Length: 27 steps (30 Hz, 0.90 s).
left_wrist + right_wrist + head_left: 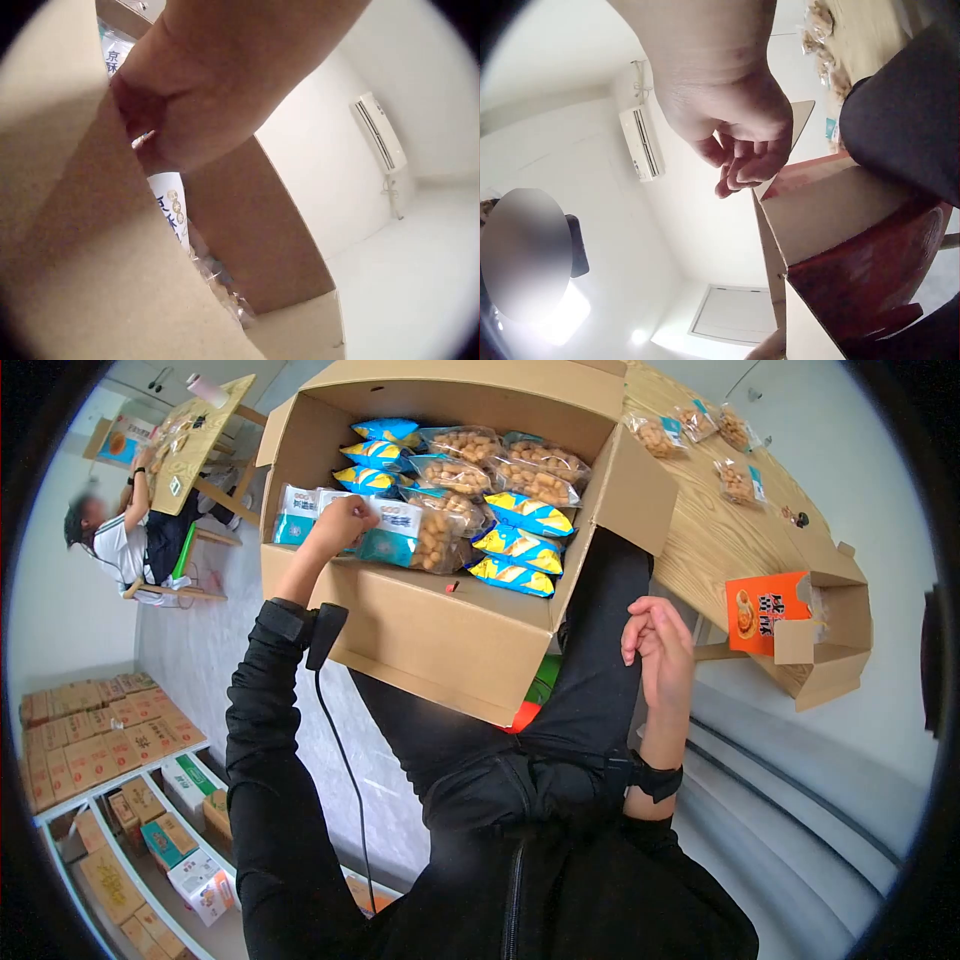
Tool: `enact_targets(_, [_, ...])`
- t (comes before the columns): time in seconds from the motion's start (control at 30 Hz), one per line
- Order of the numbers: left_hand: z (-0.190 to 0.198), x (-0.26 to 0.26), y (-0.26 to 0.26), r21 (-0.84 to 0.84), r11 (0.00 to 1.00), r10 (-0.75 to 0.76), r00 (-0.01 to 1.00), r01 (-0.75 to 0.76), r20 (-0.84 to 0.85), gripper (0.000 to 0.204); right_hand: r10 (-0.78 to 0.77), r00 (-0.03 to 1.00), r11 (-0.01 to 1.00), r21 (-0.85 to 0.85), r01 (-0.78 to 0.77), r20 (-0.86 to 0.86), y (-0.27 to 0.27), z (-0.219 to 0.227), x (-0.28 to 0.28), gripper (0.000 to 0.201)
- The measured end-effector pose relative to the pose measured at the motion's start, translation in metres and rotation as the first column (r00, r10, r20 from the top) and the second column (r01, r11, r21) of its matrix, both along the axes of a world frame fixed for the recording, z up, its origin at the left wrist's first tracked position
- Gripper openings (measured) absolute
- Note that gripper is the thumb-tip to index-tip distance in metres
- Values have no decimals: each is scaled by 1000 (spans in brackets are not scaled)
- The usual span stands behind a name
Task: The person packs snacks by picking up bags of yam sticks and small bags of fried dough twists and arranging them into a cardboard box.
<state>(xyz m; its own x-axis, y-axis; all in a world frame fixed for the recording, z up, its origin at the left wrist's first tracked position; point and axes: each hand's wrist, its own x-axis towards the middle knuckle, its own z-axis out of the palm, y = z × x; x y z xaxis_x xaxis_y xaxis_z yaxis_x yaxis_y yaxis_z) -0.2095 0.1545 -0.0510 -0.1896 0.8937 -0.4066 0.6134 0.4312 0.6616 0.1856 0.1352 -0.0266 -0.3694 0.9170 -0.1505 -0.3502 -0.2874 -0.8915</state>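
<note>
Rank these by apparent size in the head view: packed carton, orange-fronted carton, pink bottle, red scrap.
1. Packed carton
2. Orange-fronted carton
3. Pink bottle, though farther away
4. Red scrap

Left hand [340, 527] pinching, right hand [660, 645] loosely curled

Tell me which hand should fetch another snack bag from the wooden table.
Probably the right hand: it hangs idle on the table's side of the carton, nearer the loose snack bags. The left hand is at a white-and-teal packet inside.
</note>
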Motion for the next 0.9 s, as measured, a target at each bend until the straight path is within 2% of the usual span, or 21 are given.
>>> enact_targets(0.07, [-6, -8, -2, -21, 1000, -13, 982, 9, -187, 17, 2, 1000, 1000, -19, -2, 4, 0, 0, -1, 24])
enact_targets(0.17, [6, -4, -5, -27, 999, 22, 990, -26, -140, 17, 6, 1000, 999, -34, -6, -1, 1, -3, -2, 24])
enact_targets(0.23, [3, -8, -5, -34, 999, 19, 991, -24, -131, 17, 7, 1000, 999, -48, -7, 3, 1, -4, -3, 24])
enact_targets(0.3, [-3, -11, -4, 51, 999, -8, 991, 15, -136, 18, 9, 1000, 998, -58, -9, 10, 1, -5, -4, 24])
enact_targets(0.4, [6, -11, -3, 19, 1000, 1, 997, 1, -73, 19, 7, 999, 998, -60, -5, 39, 2, -6, -3, 23])
enact_targets(0.47, [-1, -19, -4, 36, 999, 12, 994, -8, -106, 19, 7, 999, 998, -68, -4, 49, 2, -7, -1, 24])
enact_targets(0.53, [6, -15, -2, -118, 992, 18, 985, -38, -171, 19, 10, 998, 998, -67, -6, 61, 3, -10, 2, 24])
enact_targets(0.6, [-18, -24, -10, 222, 962, -61, 918, 159, -391, 19, 3, 997, 995, -99, 4, 72, 8, -11, 6, 24])
enact_targets(0.67, [1, -13, -12, 96, 995, -1, 981, 20, -192, 19, -26, 995, 995, -98, 36, 99, 16, -12, 10, 24])
enact_targets(0.73, [14, -6, -14, 9, 995, 100, 985, -100, -139, 19, -82, 990, 994, -65, 90, 116, 32, -12, 19, 24])
enact_targets(0.77, [17, -4, -18, 16, 996, 87, 987, -86, -136, 19, -113, 985, 991, -53, 121, 129, 43, -14, 23, 24])
enact_targets(0.83, [20, -4, -28, 223, 963, 175, 980, -150, -99, 14, -194, 970, 980, -18, 199, 145, 68, -20, 36, 24])
enact_targets(0.87, [20, -6, -34, 222, 964, 172, 980, -147, -99, 14, -261, 952, 965, 12, 262, 158, 82, -26, 42, 24])
enact_targets(0.9, [19, -10, -40, 323, 938, 156, 985, -124, -77, 12, -318, 928, 947, 30, 319, 192, 98, -35, 48, 23])
